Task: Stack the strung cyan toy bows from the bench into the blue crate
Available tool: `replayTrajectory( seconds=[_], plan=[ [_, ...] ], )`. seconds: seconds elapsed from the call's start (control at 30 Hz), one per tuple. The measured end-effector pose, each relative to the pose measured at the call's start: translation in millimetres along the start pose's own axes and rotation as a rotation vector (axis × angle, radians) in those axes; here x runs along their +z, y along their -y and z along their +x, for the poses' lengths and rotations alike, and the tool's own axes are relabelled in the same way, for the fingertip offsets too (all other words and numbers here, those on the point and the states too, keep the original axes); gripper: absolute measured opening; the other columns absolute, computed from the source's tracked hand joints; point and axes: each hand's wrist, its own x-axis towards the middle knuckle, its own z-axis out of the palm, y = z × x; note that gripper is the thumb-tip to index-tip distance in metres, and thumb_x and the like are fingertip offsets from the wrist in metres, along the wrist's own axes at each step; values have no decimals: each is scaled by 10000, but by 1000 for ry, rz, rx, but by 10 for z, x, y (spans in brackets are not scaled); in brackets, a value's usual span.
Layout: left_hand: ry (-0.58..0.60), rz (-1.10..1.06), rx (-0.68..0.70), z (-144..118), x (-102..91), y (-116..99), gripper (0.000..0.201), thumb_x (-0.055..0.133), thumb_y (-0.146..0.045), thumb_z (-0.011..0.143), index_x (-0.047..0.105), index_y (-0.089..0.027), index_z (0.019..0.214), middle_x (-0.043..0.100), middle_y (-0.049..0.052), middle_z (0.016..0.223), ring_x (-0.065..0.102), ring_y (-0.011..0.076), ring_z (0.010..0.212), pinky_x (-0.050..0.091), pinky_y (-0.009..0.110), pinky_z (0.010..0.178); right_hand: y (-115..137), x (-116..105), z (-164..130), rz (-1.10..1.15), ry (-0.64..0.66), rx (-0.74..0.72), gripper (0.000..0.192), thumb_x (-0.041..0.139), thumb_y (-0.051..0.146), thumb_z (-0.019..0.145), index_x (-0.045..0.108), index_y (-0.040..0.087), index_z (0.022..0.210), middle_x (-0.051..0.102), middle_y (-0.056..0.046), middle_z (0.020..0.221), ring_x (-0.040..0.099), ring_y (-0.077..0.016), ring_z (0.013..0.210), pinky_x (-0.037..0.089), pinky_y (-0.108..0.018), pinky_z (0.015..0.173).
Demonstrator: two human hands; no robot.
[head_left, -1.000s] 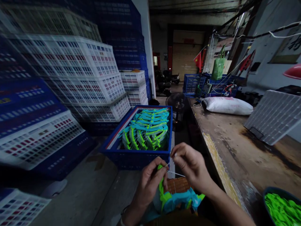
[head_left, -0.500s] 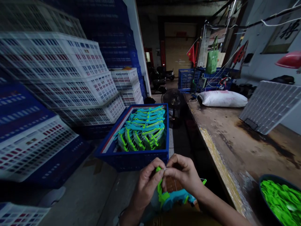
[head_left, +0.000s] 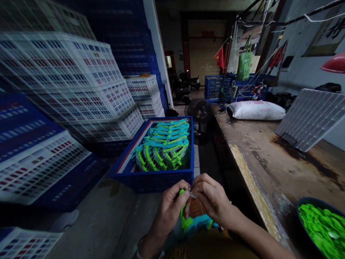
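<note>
Between both hands, green-and-blue toy bow point(head_left: 185, 221), left hand point(head_left: 169, 210) gripping it, right hand point(head_left: 211, 199) pinching its string

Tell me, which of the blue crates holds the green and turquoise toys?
The open blue crate on the floor just beyond the hands. Its toys lie stacked in view, unlike the blue crates piled at the left.

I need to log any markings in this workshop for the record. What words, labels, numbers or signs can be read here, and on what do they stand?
Nothing can be read for certain.
Wall sign, top right: large dark brush characters, cut off by the frame, not legible.
White sack on the bench: faint pinkish print, too blurred.
Red flag: no text made out.
Crates and the toy in the hands: no visible lettering.
</note>
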Motion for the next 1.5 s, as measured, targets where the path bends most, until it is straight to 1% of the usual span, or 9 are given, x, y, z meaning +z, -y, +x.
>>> replayTrajectory(
  seconds=[0.07, 0.17, 0.3, 0.47, 0.57, 0.77, 1.03, 1.2, 1.5],
  plan=[
    [7, 10, -28, 9, 4, -4, 417, 686, -582, 995, 641, -183, 883, 504, -67, 515, 452, 85, 427, 381, 186, 462, 15, 0, 1, -145, 16, -117, 145, 444, 111, 1100, 582, 151, 1083, 633, -106, 1088, 596, -156, 1004, 538, -262, 849],
    [-5, 49, -71, 16, 9, -10, 465, 708, -619, 964, 646, -171, 853, 499, -62, 499, 444, 87, 416, 362, 195, 456, -4, 27, -17, -269, 37, -187, 154, 410, 96, 1100, 553, 153, 1095, 621, -94, 1025, 553, -161, 926, 506, -258, 773],
    [-67, 82, -103, -5, -9, 38, 463, 720, -627, 945, 612, -185, 859, 514, -65, 507, 448, 95, 408, 381, 204, 450, -1, 52, -29, -142, 56, -20, 150, 423, 65, 1079, 496, 183, 1022, 573, -52, 973, 528, -132, 866, 470, -225, 747],
    [-53, 109, 2, -75, -94, 51, 398, 672, -554, 997, 588, -196, 845, 503, -70, 536, 442, 89, 420, 395, 197, 451, 44, 117, 5, 49, 43, 199, 147, 568, 90, 1058, 505, 204, 990, 558, 22, 890, 553, -76, 783, 432, -161, 699],
    [5, 79, 41, -124, -181, -26, 374, 652, -523, 1015, 597, -191, 849, 490, -74, 569, 434, 76, 419, 389, 186, 443, 84, 223, 22, 35, -16, 173, 154, 642, 94, 1030, 542, 202, 986, 575, 25, 877, 564, -73, 781, 439, -158, 707],
    [118, -15, 28, -219, -435, -162, 386, 651, -508, 1022, 599, -186, 815, 498, -65, 585, 466, 78, 448, 413, 191, 477, 275, 527, 13, -57, -65, 63, 155, 560, 38, 1042, 621, 171, 1093, 631, -51, 997, 623, -105, 923, 526, -181, 825],
    [223, -112, -69, -268, -680, -128, 373, 677, -511, 1004, 609, -186, 832, 515, -63, 569, 462, 83, 441, 399, 201, 477, 476, 771, 3, -142, -81, 172, 113, 572, 61, 1046, 588, 173, 1035, 620, -43, 970, 609, -103, 893, 521, -184, 802],
    [277, -134, -90, -282, -662, -111, 353, 664, -502, 1012, 624, -186, 860, 522, -59, 546, 471, 93, 441, 392, 213, 489, 512, 765, -42, -230, -74, 188, 87, 531, 101, 1070, 549, 182, 1040, 577, -36, 943, 562, -111, 843, 503, -205, 760],
    [286, -93, -73, -242, -423, -210, 392, 668, -540, 1002, 607, -185, 845, 502, -61, 555, 438, 81, 427, 372, 205, 458, 497, 440, -82, 11, -85, 223, 96, 601, 137, 1061, 636, 167, 977, 642, -34, 915, 637, -100, 846, 520, -189, 765]
  ],
)
